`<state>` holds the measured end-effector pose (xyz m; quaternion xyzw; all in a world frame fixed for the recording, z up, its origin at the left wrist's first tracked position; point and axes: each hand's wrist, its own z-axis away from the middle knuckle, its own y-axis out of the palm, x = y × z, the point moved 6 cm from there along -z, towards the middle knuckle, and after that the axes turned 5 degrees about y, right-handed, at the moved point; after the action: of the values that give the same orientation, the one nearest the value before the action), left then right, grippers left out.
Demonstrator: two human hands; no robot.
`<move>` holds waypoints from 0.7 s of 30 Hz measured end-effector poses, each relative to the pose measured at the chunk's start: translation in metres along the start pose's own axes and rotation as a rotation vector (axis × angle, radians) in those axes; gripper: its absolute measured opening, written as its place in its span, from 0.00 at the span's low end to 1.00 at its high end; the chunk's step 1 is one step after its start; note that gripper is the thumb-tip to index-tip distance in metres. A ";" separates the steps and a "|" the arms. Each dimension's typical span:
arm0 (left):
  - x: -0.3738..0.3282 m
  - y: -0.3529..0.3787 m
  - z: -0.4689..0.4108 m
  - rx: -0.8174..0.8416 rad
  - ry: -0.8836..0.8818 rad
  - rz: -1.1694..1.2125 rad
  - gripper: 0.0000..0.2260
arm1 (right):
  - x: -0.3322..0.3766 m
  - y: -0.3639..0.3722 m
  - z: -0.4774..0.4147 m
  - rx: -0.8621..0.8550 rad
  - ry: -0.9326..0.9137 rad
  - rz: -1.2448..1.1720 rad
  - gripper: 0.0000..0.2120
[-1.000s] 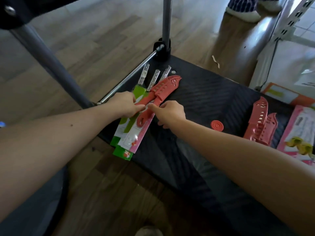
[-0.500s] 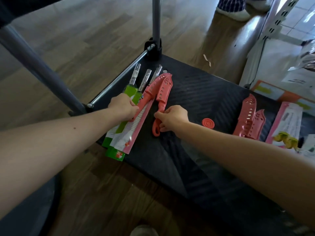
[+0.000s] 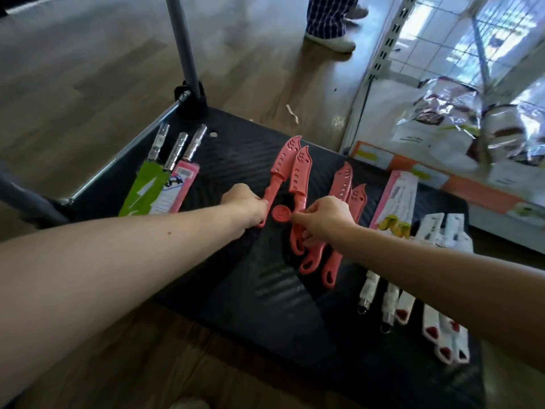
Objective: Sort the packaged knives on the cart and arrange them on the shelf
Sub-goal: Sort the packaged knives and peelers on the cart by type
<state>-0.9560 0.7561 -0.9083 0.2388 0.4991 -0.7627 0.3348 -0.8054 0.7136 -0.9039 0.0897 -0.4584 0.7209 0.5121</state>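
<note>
On the black cart deck [image 3: 265, 305] my left hand [image 3: 246, 203] grips the handle of a coral sheathed knife [image 3: 280, 169]. My right hand [image 3: 323, 221] holds the handle of a second coral knife [image 3: 300, 175] beside it. Two more coral knives [image 3: 343, 184] lie just right of my right hand. A small coral disc [image 3: 280, 214] sits between my hands. Green and pink carded knives [image 3: 160, 187] lie at the cart's left edge. A pink carded knife [image 3: 398, 199] and several white packaged knives [image 3: 436, 320] lie at the right.
The cart's grey handle post [image 3: 182, 48] rises at the far corner. A white shelf upright [image 3: 380, 63] stands at the right, with foil bags [image 3: 448, 113] and orange boxes [image 3: 460, 184] on the low shelf. A person's legs [image 3: 330, 19] stand on the wooden floor behind.
Both hands moved right from the carded knives at the left edge, each carrying a coral knife over to the coral disc and the other two coral knives. The view shifted right.
</note>
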 end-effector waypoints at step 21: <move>-0.037 0.077 0.012 0.129 0.032 -0.084 0.11 | -0.062 -0.043 0.002 0.048 0.155 -0.198 0.11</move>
<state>-0.8737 0.7340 -0.9243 0.2509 0.4637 -0.8029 0.2782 -0.7422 0.6735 -0.9153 0.0906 -0.3890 0.6824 0.6122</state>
